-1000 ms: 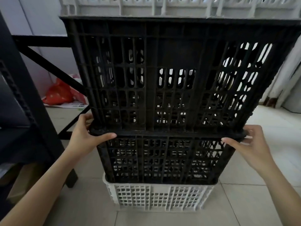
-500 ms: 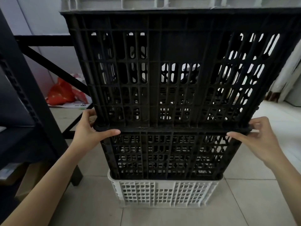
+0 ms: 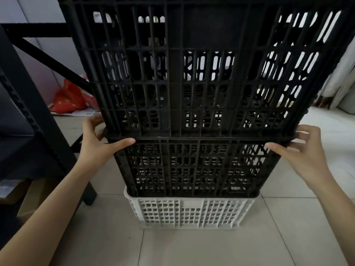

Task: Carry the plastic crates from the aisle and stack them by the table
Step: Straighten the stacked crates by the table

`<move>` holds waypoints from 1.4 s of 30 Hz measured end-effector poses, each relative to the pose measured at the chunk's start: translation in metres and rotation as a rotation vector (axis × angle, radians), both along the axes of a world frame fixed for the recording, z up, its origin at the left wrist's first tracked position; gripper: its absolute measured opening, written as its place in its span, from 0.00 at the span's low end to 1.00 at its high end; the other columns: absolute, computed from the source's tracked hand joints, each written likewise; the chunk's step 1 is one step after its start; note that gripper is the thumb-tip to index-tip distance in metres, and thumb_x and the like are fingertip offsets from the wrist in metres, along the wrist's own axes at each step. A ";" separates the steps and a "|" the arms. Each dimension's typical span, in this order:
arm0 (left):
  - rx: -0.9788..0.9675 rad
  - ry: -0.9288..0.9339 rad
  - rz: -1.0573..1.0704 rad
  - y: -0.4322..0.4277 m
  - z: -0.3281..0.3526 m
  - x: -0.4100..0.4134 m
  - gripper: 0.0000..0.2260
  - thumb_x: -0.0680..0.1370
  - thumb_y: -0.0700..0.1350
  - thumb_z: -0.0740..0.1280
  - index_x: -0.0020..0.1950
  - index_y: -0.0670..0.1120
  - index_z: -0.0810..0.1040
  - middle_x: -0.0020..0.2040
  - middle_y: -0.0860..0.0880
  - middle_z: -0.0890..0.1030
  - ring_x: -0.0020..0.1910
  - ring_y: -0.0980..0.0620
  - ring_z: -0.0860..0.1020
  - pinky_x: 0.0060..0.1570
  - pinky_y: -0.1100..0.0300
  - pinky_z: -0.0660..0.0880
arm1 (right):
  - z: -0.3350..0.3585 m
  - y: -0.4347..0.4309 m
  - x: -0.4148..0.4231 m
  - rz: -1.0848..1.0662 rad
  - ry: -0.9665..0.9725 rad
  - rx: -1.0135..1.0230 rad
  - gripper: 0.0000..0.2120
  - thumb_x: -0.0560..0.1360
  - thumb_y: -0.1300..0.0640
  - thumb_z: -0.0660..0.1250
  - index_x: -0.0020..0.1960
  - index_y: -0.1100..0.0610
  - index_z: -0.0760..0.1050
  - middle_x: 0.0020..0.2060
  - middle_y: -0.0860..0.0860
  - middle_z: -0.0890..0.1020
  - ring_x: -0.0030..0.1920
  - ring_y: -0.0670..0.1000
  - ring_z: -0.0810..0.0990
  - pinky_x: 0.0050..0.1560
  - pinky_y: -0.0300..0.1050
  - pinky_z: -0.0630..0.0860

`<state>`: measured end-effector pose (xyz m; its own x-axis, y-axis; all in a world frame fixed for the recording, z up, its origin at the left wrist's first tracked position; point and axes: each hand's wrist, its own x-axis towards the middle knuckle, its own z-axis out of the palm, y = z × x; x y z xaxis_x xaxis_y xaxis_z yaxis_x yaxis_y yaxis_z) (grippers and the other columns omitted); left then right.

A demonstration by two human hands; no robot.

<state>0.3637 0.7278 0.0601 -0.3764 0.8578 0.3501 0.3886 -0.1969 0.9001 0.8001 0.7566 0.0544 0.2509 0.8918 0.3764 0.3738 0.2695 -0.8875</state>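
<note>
A stack of slotted plastic crates stands on the tiled floor in front of me. A white crate [image 3: 190, 214] is at the bottom, a black crate [image 3: 192, 167] sits in it, and a taller black crate [image 3: 192, 73] rests on top, reaching past the frame's upper edge. My left hand [image 3: 99, 143] grips the left corner where the two black crates meet, thumb across the front rim. My right hand [image 3: 299, 150] holds the right corner of the same rim, fingers curled behind it.
A black metal table frame [image 3: 38, 112] with a diagonal brace stands close on the left. Behind it on the floor lies a red plastic bag [image 3: 67, 98] on some paper. Cardboard boxes [image 3: 34, 196] sit under the frame. Pale tiled floor [image 3: 211, 246] spreads toward me and to the right.
The view has moved closer and tilted down, so the white crate seen above the tall black one is out of frame. Both hands keep the same grip on the rim corners.
</note>
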 end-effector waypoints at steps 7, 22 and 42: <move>-0.445 -0.049 -0.044 -0.009 -0.115 -0.012 0.47 0.62 0.37 0.80 0.75 0.44 0.58 0.73 0.46 0.66 0.70 0.45 0.68 0.66 0.52 0.68 | -0.134 -0.010 0.017 0.086 0.119 -0.290 0.34 0.59 0.58 0.81 0.59 0.46 0.69 0.56 0.53 0.78 0.58 0.57 0.78 0.53 0.52 0.81; -0.499 0.062 0.083 -0.013 -0.204 0.005 0.38 0.61 0.43 0.81 0.68 0.46 0.70 0.66 0.46 0.76 0.66 0.44 0.74 0.60 0.49 0.72 | -0.218 -0.003 -0.012 -0.203 -0.196 -0.299 0.25 0.63 0.62 0.80 0.54 0.57 0.70 0.46 0.45 0.73 0.54 0.59 0.80 0.53 0.58 0.76; -0.506 -0.042 0.083 -0.006 -0.204 -0.001 0.39 0.58 0.40 0.83 0.66 0.49 0.70 0.69 0.49 0.73 0.68 0.43 0.72 0.64 0.47 0.70 | -0.226 0.007 0.008 -0.209 -0.229 -0.380 0.31 0.47 0.30 0.75 0.42 0.45 0.70 0.45 0.47 0.82 0.43 0.53 0.83 0.44 0.45 0.73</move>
<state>0.3628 0.7223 -0.1440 -0.4549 0.8828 -0.1177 0.3459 0.2969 0.8901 0.8077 0.7637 -0.1712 0.3879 0.9162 0.1001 0.5820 -0.1593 -0.7974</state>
